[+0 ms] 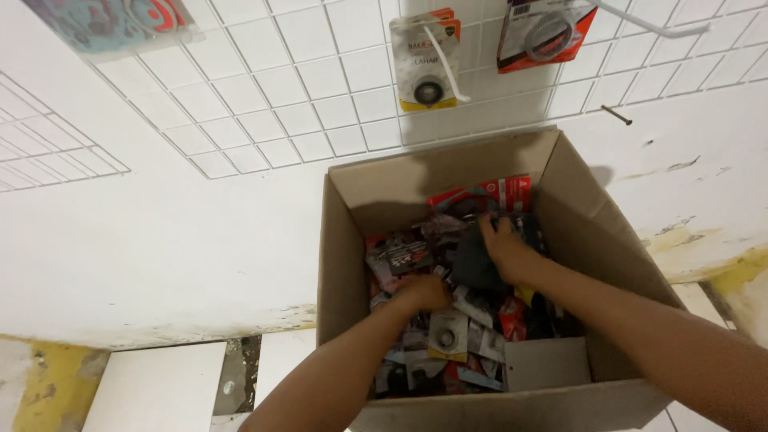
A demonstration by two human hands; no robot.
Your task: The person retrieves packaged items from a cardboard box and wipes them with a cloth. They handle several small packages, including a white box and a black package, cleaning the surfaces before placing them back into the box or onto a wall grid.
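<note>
Both hands were buried in the open brown cardboard box [352, 240]. My right hand [502, 244] had its fingers curled over a dark, flat, soft-looking pack [474, 264], gripping its upper edge. My left hand [424, 292] was pushed down among the loose packets with its fingers hidden, so I could not tell whether it was closed on anything.

That dark pack looked matte and nearly black, with no detail I could read, and it lay directly under and just left of the right hand, between the two hands. Just beyond the right fingertips lay a red flat carded packet [484, 194], against the far wall of the box. Near the left hand, toward me, sat a grey card packet holding a round ring part [448, 336], and a heap of mixed red, black and grey packets [400, 256] filled the box around both wrists.

Well above the hands, on the white wire grid panel [264, 96], hung a yellow-and-white blister pack with a ring inside [424, 60] and, to its right, an orange-red pack [544, 36].
</note>
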